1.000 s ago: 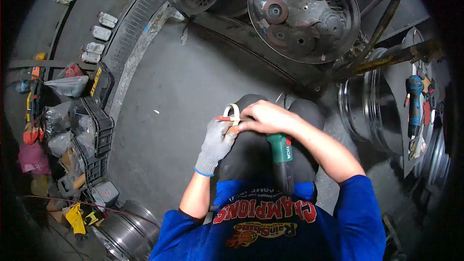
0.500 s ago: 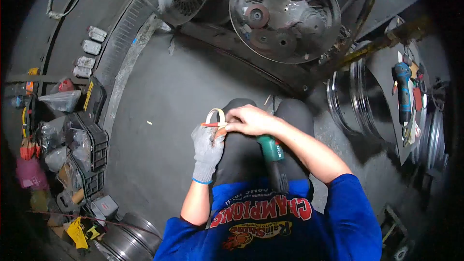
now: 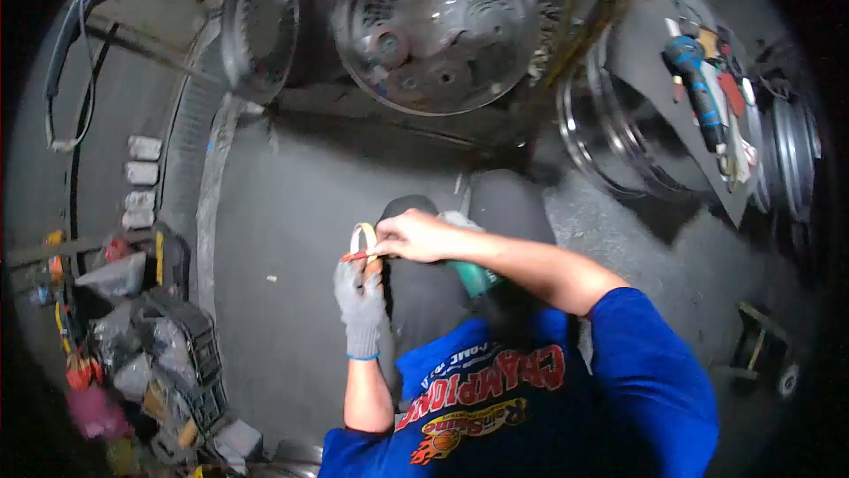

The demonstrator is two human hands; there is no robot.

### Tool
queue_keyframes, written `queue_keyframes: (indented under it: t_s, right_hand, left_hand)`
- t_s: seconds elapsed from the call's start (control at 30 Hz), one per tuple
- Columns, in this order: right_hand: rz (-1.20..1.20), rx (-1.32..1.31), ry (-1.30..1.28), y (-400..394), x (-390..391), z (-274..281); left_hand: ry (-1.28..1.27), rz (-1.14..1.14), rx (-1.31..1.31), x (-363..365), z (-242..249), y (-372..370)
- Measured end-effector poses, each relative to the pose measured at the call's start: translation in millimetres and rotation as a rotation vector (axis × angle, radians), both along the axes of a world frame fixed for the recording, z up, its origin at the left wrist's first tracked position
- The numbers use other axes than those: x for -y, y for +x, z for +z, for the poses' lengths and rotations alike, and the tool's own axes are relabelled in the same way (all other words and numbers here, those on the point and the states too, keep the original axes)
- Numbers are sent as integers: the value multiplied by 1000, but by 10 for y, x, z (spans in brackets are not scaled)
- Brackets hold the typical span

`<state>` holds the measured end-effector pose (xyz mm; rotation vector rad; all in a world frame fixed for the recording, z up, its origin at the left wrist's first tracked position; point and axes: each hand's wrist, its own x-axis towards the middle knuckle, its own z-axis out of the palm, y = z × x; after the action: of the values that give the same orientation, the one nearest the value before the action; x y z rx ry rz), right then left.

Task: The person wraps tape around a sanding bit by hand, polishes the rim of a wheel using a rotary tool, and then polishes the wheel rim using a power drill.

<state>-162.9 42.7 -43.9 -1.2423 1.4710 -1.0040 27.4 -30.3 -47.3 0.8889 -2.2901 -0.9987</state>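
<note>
My left hand (image 3: 361, 297), in a grey glove, is closed on a thin red stick (image 3: 355, 256) near my knee. A pale looped strip (image 3: 363, 235) rises in an arc at its fingertips. My bare right hand (image 3: 414, 237) pinches the strip's right end beside the gloved fingers. Below the right forearm, a green power tool (image 3: 476, 277) rests across my lap, partly hidden by the arm.
A round metal wheel (image 3: 522, 62) holding several discs stands ahead, beside another wheel rim (image 3: 237, 27). On the right, a blue tool (image 3: 696, 89) lies on a panel near more rims. Black crates (image 3: 208, 363) with plastic bags stand on the left.
The view has turned and shifted, so the surroundings appear displaced. Both hands remain together at the strip, now lower left in the view. The right forearm covers more of the green tool.
</note>
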Motion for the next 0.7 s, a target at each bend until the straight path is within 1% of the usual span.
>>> queue_keyframes:
  t_s: [0.03, 0.1, 0.17, 0.23, 0.27, 0.33, 0.4, 0.43, 0.47, 0.5, 0.53, 0.57, 0.6, 0.63, 0.67, 0.7]
  right_hand:
    - [-74, 104, 62, 36, -18, 26]
    - [-30, 17, -150, 50, 29, -106]
    - [112, 196, 44, -138, 99, -65]
    - [166, 511, 212, -189, 158, -135]
    - [191, 527, 223, -210, 177, -139]
    - [244, 510, 216, -229, 216, -166]
    - [277, 518, 261, -199, 234, -239]
    - [294, 519, 259, -211, 218, -235]
    - [226, 398, 168, -208, 156, -210]
    - [167, 278, 82, -176, 104, -147]
    - [68, -173, -139, -185, -22, -8]
    - [-76, -388, -157, -133, -92, 94]
    - [-201, -377, -348, -128, -226, 251]
    - [-238, -237, -541, -120, -356, 531]
    - [-215, -178, -713, -71, -447, 732]
    - [-165, -129, -820, -44, -571, 1025]
  left_hand:
    - [-93, -33, -20, 23, -20, -8]
    - [-188, 3, -63, 34, -4, -140]
    - [-150, -74, -23, 39, 217, -360]
    - [-668, -102, 11, 102, 156, -376]
    - [-654, -124, -5, 96, 154, -379]
    - [-883, -53, 51, 84, 152, -386]
    - [-718, -72, 436, 295, 65, -163]
    - [-649, 7, 498, 551, -107, 102]
    - [-574, 75, 556, 711, -285, 287]
    - [-481, 115, 592, 642, -77, 322]
    - [-390, 152, 625, 608, 235, 359]
    - [-271, 191, 370, 631, 278, 540]
    - [-147, 226, 120, 669, 334, 675]
    - [325, 177, -227, 442, 611, 603]
    - [269, 86, -133, 70, 1237, 361]
    - [211, 4, -40, -222, 1715, 75]
